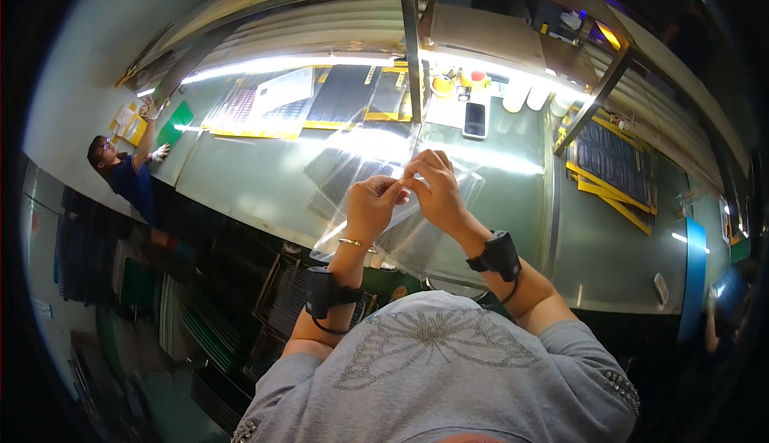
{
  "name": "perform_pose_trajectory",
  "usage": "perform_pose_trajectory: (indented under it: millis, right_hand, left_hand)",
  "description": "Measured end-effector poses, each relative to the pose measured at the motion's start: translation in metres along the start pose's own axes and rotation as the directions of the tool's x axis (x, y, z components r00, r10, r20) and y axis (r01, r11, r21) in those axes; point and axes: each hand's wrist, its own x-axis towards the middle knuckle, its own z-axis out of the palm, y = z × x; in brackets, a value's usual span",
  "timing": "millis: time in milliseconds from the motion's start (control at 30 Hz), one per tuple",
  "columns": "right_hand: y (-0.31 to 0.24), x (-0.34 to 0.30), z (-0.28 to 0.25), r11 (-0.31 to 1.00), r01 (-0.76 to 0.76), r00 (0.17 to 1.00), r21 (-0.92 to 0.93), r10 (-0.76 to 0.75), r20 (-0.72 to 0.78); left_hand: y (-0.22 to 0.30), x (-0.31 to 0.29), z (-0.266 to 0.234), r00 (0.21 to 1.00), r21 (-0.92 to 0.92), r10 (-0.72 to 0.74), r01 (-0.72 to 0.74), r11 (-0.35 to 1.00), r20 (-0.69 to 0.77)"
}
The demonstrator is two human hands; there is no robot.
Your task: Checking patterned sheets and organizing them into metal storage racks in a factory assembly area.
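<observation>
phone [475,120] on table [232,163] | panels [340,97] to its left | sheet [404,239] in front

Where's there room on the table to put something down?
Left: table between yellow-edged sheets and front edge. Right: between the right hand, phone and table seam. Crowded: around the left hand, where see-through sheets spread, and behind the phone.

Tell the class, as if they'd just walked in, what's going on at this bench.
A person in a grey shirt works at a long bench with bare hands. The left hand and right hand meet with fingertips pinched together above see-through plastic sheets; anything between the fingers is too small to make out. A phone lies beyond the hands. At the far left, a co-worker stands beside a green board.
</observation>
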Motion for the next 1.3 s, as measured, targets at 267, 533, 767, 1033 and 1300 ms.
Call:
perform_pose_trajectory:
  millis: [267,533,767,1033,1300]
  right_hand:
    - [-0.014,0.003,-0.019,0.986,0.129,0.99,0.109,-0.134,0.042]
    - [-0.032,0.018,-0.021,0.928,-0.003,1.0,0.374,-0.006,0.021]
    - [-0.042,0.029,0.002,0.948,0.23,0.951,0.219,-0.172,-0.256]
    - [0.008,0.055,-0.004,0.351,-0.071,0.818,0.934,0.557,-0.147]
    - [0.103,0.04,-0.13,0.094,-0.031,0.742,0.995,0.669,-0.04]
  left_hand:
    - [0.021,0.001,-0.006,0.997,0.104,0.011,-0.002,0.995,-0.081]
    - [0.053,-0.021,-0.021,0.983,0.009,-0.152,0.152,0.988,0.107]
    - [0.055,-0.04,-0.005,0.996,0.141,0.032,-0.02,0.99,-0.081]
    - [0.063,-0.037,-0.026,0.98,0.364,0.171,-0.122,0.923,-0.104]
    - [0.092,-0.069,-0.085,0.998,0.1,0.063,-0.066,0.993,0.03]
